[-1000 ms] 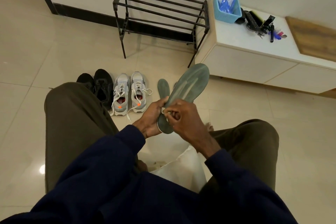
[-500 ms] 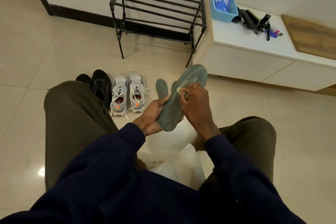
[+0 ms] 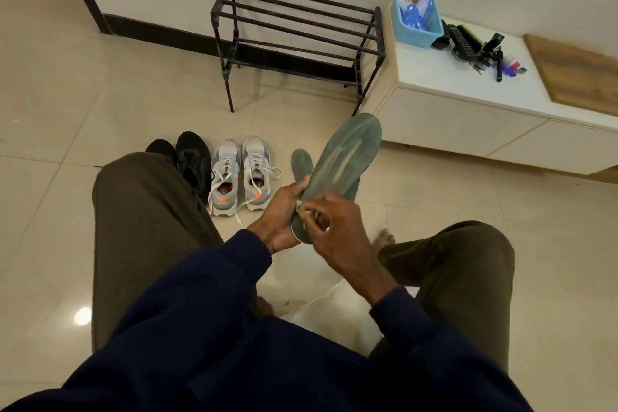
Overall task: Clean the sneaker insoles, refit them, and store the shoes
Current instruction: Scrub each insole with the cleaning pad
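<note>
A grey-green insole (image 3: 341,160) is held up between my knees, toe end pointing away. My left hand (image 3: 281,214) grips its heel end from the left. My right hand (image 3: 337,231) pinches a small pale wipe (image 3: 302,209) against the insole's lower part. A second insole (image 3: 301,164) lies on the floor behind it. The grey sneakers (image 3: 239,174) with white laces stand side by side on the tiles to the left.
Black shoes (image 3: 187,157) sit left of the sneakers. A black metal shoe rack (image 3: 294,37) stands at the wall. A low white cabinet (image 3: 468,117) to its right carries a blue basket (image 3: 418,20) and small items. Something white (image 3: 337,311) lies between my legs.
My right hand has slid with the wipe from the insole's middle back down toward its heel end. My left hand keeps its grip.
</note>
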